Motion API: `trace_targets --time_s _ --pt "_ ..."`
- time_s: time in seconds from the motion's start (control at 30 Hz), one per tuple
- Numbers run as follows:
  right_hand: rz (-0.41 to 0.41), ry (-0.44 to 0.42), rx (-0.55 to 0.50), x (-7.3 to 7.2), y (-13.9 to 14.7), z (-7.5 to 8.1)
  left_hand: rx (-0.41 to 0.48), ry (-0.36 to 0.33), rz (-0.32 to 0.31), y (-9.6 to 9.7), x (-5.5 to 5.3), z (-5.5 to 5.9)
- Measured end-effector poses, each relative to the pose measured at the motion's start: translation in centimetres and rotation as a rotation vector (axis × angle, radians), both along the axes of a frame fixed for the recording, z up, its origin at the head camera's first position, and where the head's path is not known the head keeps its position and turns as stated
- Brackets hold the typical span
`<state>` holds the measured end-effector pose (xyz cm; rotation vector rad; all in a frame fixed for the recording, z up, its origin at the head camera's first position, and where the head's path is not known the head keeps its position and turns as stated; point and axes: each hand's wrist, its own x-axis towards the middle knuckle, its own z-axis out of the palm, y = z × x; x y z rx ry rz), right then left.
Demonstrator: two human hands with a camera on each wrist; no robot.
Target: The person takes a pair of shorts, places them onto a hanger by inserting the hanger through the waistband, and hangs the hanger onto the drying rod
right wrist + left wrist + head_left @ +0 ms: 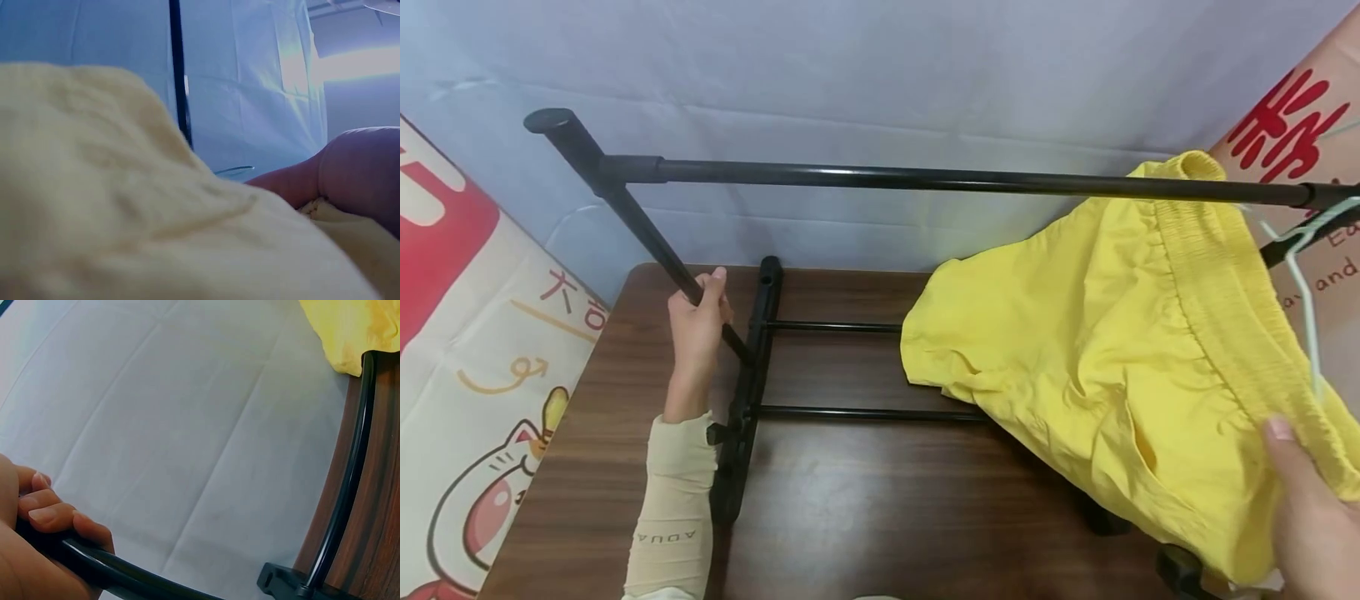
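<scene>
A pair of yellow shorts with a gathered elastic waistband spreads across the right half of the head view. My right hand holds the shorts near the waistband, thumb on the front; its other fingers are hidden behind the cloth. A pale green hanger shows at the waistband, and its lower part is hidden. Part of the waistband lies behind the black top bar of a clothes rack. On the left, my left hand grips the rack's slanting upright post, fingers curled round it in the left wrist view.
The rack's black foot stands on a brown wooden table, with two thin lower rods running right from it. A pale cloth backdrop hangs behind. Printed sheets flank both sides.
</scene>
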<state>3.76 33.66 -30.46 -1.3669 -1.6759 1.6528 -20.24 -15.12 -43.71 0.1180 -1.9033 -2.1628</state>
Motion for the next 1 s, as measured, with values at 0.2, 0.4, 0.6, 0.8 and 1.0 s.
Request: trace_targets --time_s 0.2,0.4,0.6,0.8,1.0 --pt "0.116 -0.269 0.234 -0.4 0.4 -1.3 -0.006 0.000 -0.003 0.3 -0.1 -0.3" --pt "0.090 -0.189 0.159 -0.8 0.5 -2.3 -0.013 -0.008 0.000 0.6 -0.2 -0.3" --pt "0.237 -0.392 0.313 -0.4 0.9 -3.2 -0.011 0.009 0.008 0.7 -0.1 -0.2" --pt "0.296 -0.466 0.414 -0.1 1.5 -4.2 -0.012 0.013 0.010 0.5 -0.1 -0.3" --pt "0.317 -0.495 0.399 -0.1 1.6 -4.7 -0.015 0.014 0.023 0.2 0.0 -0.6"
